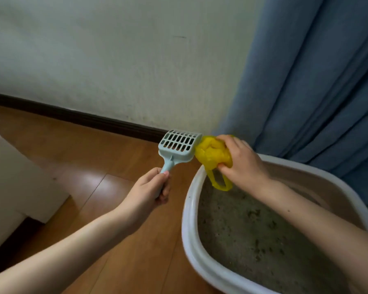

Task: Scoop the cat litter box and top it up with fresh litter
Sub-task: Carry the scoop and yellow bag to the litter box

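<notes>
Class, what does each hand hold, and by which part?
Left hand grips the scoop by its handle; right hand pinches the bunched yellow bag by its body.

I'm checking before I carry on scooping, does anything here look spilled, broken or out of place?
Nothing stands out. The left hand holds the scoop over the floor; the right hand grips a bunched yellow bag above the litter box. No litter shows on the floor.

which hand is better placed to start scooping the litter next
Left, probably. The left hand already grips the scoop by its handle, beside the litter box. The right hand is busy clutching the bunched yellow bag.
</notes>
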A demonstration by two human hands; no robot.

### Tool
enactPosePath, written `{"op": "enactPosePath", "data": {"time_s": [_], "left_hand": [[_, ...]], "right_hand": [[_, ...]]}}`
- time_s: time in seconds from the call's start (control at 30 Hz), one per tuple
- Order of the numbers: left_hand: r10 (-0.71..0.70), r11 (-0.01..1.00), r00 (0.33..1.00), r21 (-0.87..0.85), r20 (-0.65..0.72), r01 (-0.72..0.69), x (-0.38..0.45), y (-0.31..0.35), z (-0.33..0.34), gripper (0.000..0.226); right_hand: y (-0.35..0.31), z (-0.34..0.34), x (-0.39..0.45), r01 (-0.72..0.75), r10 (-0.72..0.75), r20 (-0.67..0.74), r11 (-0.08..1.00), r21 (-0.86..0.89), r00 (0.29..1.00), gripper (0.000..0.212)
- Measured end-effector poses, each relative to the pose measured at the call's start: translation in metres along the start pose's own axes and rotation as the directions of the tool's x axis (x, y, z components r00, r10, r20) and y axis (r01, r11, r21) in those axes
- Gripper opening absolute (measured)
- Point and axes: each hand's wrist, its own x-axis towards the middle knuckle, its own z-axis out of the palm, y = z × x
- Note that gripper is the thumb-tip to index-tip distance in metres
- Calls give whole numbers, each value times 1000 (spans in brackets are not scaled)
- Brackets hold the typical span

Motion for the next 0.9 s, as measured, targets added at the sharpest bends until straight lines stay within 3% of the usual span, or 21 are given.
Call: {"op": "enactPosePath", "data": {"time_s": [0.2, 0.33, 0.43, 0.57, 0.7, 0.9], "left_hand": [[-7, 1000, 984, -22, -178, 3, -26, 3, -49, 17], [-73, 995, 954, -80, -290, 52, -45, -12, -86, 17], [-99, 994, 936, -72, -338, 79, -53, -20, -107, 17], [-131, 990, 925, -97, -357, 102, -59, -24, -116, 18], [-150, 988, 932, -70, -331, 135, -63, -31, -112, 19], [-130, 991, 943, -68, -307, 115, -55, -25, -96, 19]], "right_hand": [[-51, 49, 33, 144, -139, -62, 985, 98, 988, 53], [-76, 89, 40, 251, -264, 63, 954, 165, 963, 53], [-84, 116, 38, 324, -342, 178, 938, 122, 923, 55], [-86, 140, 27, 325, -300, 361, 946, -9, 883, 58], [-86, 153, 16, 289, -240, 488, 957, -27, 839, 62], [-80, 139, 16, 270, -258, 503, 962, 50, 825, 79]]}}
